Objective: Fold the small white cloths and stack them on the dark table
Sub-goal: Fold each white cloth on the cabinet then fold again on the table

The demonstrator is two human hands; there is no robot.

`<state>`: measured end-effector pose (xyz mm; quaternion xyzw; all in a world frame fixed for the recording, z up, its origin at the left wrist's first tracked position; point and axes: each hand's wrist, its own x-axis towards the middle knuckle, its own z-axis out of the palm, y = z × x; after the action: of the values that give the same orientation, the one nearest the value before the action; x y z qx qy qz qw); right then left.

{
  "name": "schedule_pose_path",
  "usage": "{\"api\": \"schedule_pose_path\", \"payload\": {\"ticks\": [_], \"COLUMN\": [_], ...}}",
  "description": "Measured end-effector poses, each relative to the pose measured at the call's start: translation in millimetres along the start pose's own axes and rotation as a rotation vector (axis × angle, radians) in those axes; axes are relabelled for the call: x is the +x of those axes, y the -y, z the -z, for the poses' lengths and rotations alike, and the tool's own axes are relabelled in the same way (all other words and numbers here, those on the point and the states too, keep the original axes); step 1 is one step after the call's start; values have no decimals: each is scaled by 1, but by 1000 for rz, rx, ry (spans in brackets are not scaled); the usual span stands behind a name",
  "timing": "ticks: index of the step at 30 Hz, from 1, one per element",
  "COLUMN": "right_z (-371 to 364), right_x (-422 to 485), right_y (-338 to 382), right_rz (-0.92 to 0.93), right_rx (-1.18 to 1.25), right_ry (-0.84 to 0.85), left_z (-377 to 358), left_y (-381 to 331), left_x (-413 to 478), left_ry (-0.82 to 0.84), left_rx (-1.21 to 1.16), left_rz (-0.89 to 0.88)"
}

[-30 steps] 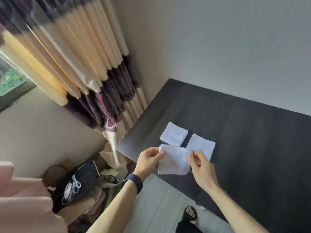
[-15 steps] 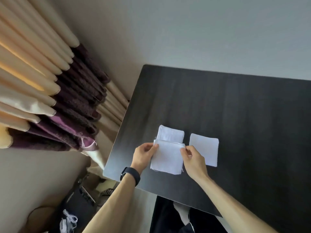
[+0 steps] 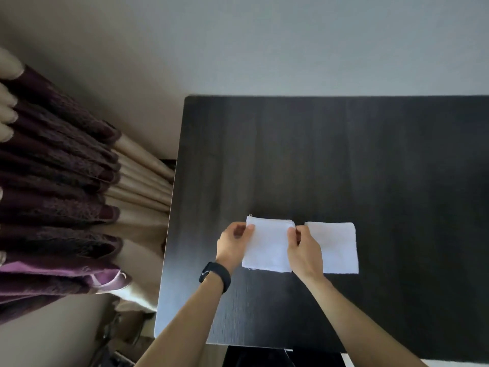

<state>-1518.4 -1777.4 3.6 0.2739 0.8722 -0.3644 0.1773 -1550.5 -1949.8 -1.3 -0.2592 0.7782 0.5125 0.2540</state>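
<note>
White cloth (image 3: 267, 245) lies near the table's (image 3: 370, 168) left edge, now hiding the folded pile that showed behind it earlier; left hand (image 3: 231, 245) and right hand (image 3: 304, 247) fingers pinch its far corners; folded cloth (image 3: 336, 247) just right.

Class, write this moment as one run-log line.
stage: stacking | left hand: pinches cloth, top corner | right hand: pinches other top corner | second cloth: flat on table, to the right

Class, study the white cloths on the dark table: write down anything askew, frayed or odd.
The cloth pinched by the left hand and right hand has loose threads at its left corners. The folded cloth beside it lies flat.
</note>
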Motion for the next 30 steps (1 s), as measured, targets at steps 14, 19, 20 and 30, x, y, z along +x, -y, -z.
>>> {"api": "schedule_pose_path", "payload": {"ticks": [14, 19, 20, 30], "right_z": [-11, -7, -6, -46], "right_x": [13, 7, 4, -14], "right_y": [3, 0, -2, -37], "right_rz": [-83, -53, -35, 392], "right_rx": [-164, -245, -259, -613], "right_ry": [-70, -106, -132, -176], "left_z": [-2, -1, -1, 1], "left_y": [1, 1, 5, 43], "left_x": [13, 4, 1, 12], "left_ry": [25, -35, -87, 21], "left_rx": [103, 308, 413, 1117], "left_rz": [21, -117, -202, -860]}}
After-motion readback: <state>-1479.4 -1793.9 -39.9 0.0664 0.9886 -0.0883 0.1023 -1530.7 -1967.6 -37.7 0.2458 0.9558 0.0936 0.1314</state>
